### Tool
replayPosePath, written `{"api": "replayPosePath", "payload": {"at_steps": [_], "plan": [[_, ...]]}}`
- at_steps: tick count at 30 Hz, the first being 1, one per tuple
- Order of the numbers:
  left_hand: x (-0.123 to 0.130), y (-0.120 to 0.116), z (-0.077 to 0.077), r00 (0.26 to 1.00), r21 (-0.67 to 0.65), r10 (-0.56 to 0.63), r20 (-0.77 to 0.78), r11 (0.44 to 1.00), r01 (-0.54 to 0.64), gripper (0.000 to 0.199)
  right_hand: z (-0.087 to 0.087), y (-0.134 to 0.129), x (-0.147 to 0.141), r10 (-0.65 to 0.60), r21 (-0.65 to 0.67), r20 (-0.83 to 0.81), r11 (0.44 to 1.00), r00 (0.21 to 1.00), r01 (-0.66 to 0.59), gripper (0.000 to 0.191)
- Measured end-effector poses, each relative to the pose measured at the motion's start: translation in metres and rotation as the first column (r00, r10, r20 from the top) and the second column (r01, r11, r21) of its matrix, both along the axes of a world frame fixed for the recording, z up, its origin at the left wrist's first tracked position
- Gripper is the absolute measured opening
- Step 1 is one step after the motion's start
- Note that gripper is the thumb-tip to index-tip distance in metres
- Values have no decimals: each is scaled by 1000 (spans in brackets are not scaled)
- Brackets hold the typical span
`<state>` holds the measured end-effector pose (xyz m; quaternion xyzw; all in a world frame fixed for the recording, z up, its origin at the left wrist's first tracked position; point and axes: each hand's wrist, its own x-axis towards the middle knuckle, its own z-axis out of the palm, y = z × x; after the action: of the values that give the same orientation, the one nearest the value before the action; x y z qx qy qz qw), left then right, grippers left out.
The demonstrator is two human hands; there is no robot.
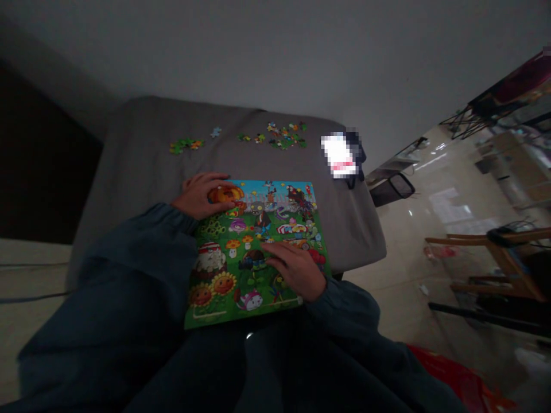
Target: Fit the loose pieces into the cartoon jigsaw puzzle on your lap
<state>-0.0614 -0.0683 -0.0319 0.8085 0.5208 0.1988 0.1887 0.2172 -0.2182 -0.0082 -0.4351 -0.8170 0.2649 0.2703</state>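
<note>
- One plain wall (275, 51) takes up the far side of our view, and the room is dim.
- To our right we see a pale, shiny floor (407, 241) with a wooden chair (495, 236) on it.
- A grey cloth (142, 155), slightly creased, covers the surface before us.
- Our puzzle board (258, 229) lies at its near side, under both hands; the picture looks whole, but we cannot tell fitted pieces from a printed base.
- Our left hand (202, 195) lies over the board's far left corner, thumb and fingers apart; our right hand (297, 269) lies over the lower right part, fingers loosely stretched. We see nothing gripped in either.
- Farther right on the cloth sits a blurred bright object (339, 155).
- Loose pieces (287, 136) lie beyond the board, with a smaller group (186, 145) to the left; we judge these still unplaced.
- A single pale blue piece (216, 132) lies between them.
</note>
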Motion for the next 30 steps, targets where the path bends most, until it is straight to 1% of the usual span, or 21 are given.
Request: {"api": "replayPosePath", "payload": {"at_steps": [3,5,7,9,12,15,23,30], "plan": [[0,0,1,1000,-17,-1,-14,1000,1,57,2,-2,5,-3,101,49,995,999,-2,38],[0,0,1,1000,-22,1,-20,1000,-1,58,5,-7,7,19,125,98,992,995,-31,45],[0,0,1,1000,-26,2,-21,1000,-3,58,7,-12,8,32,109,142,993,989,-48,49],[1,0,2,1000,-28,5,-20,1000,-6,59,6,-15,7,28,73,158,997,987,-40,50],[1,-1,2,1000,-32,7,-19,999,-8,60,3,-16,5,1,33,140,999,990,-5,53],[2,-2,3,1000,-27,7,-21,1000,-7,59,2,-15,4,4,21,124,1000,992,-6,56],[2,-1,3,997,-41,16,-73,999,-19,59,2,-17,0,22,14,124,1000,992,-24,47],[1,-1,1,999,-46,15,-35,999,-17,57,-3,-16,-6,37,24,96,999,995,-39,45]]}}
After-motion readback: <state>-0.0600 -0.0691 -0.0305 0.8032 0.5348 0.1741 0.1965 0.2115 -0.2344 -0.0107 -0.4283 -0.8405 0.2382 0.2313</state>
